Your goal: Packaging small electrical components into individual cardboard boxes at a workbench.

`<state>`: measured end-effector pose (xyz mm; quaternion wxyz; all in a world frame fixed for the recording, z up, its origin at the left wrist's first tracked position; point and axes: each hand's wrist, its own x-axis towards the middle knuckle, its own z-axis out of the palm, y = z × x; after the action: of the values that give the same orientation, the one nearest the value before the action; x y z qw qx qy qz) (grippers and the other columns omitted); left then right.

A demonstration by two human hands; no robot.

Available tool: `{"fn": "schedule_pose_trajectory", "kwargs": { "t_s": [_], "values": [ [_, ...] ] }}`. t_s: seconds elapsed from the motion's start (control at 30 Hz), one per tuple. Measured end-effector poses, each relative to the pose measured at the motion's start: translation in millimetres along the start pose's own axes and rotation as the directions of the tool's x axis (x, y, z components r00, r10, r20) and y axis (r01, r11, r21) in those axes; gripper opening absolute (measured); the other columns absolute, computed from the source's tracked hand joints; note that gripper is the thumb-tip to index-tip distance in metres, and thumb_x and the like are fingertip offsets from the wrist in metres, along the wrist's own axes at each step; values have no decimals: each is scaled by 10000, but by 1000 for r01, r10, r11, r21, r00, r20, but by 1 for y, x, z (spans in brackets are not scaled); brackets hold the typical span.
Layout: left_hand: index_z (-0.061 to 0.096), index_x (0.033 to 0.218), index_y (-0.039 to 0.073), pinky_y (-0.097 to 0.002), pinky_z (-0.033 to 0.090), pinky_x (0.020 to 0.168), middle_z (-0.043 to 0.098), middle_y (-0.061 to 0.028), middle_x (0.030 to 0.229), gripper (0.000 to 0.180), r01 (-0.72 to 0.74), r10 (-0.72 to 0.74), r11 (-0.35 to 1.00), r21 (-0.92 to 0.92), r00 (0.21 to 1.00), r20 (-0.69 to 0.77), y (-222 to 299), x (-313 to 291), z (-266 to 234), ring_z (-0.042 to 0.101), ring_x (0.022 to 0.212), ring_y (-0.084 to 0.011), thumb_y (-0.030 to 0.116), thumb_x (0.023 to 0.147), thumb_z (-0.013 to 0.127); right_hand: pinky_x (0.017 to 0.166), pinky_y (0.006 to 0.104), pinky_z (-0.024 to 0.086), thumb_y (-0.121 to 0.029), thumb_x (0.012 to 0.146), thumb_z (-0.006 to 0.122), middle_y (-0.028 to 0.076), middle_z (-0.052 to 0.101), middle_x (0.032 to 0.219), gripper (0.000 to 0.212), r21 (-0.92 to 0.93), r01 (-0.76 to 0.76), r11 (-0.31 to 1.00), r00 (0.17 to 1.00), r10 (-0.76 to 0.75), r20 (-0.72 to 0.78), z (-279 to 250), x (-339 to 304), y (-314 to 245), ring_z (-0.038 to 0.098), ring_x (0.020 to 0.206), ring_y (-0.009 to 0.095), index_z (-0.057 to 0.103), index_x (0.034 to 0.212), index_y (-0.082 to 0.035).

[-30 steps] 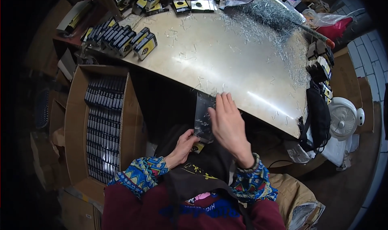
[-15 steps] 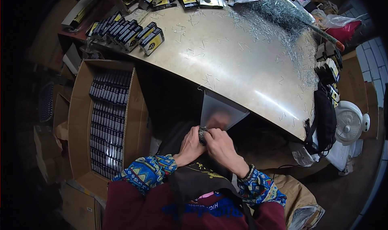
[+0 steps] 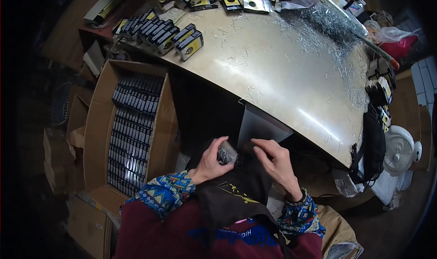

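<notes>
My left hand [image 3: 212,162] is wrapped round a small clear packet [image 3: 226,153] with dark and silvery bits inside, held above my dark apron [image 3: 241,193]. What the packet holds is too small to make out. To its right, clear of the packet, is my right hand [image 3: 276,162], its fingers curled and the thumb near the index fingertip. Anything between those fingertips is too small to see. Behind both hands a grey metal sheet [image 3: 261,125] hangs below the table edge.
Bent wire pieces [image 3: 249,95] lie scattered on the metal-topped table [image 3: 273,81], with a large heap of them [image 3: 334,29] at far right. Black-and-yellow boxes [image 3: 189,45] stand at far left. A carton [image 3: 98,131] of packed boxes is on my left, a white fan [image 3: 395,150] at right.
My hands were together at the packet. Now the right hand has drawn away to the right, while the left keeps hold of the packet. The whole view has shifted slightly.
</notes>
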<state>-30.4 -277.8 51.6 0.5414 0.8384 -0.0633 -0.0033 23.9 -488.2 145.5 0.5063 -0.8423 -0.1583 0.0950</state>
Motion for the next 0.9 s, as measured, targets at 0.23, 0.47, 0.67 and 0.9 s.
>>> {"fn": "schedule_pose_trajectory", "kwargs": {
  "t_s": [0.23,0.47,0.67,0.9],
  "values": [
    [365,1402,21,-373,473,915,561,-158,1158,897,-150,147,988,-45,988,-54,31,34,6,582,1047,-320,71,631,821,618,331,495,-65,848,690,165,653,798,158,-309,145,940,981,-178,-79,4,18,1,642,691,267,694,991,0],
    [308,1452,-21,-414,362,1041,490,-192,1336,944,-271,286,951,152,954,-89,50,57,-2,468,1218,-337,123,673,822,642,281,492,-35,858,668,130,678,824,130,-223,-63,973,966,3,-257,-32,36,-5,640,692,168,694,973,19],
    [405,1343,-1,-380,484,867,521,-191,1131,776,-221,223,975,29,966,-132,65,75,0,566,1016,-344,77,669,781,692,307,503,-64,863,680,134,670,918,161,3,-40,999,975,39,-217,-26,34,-10,634,760,208,692,1010,0],
    [440,1259,2,-388,508,804,524,-186,1079,704,-212,232,967,138,961,-152,74,81,0,590,970,-351,107,676,820,871,394,505,-91,796,745,158,578,1270,272,-360,355,863,901,-418,-115,-20,42,-14,530,1145,335,695,1060,-53]
  ]
}}
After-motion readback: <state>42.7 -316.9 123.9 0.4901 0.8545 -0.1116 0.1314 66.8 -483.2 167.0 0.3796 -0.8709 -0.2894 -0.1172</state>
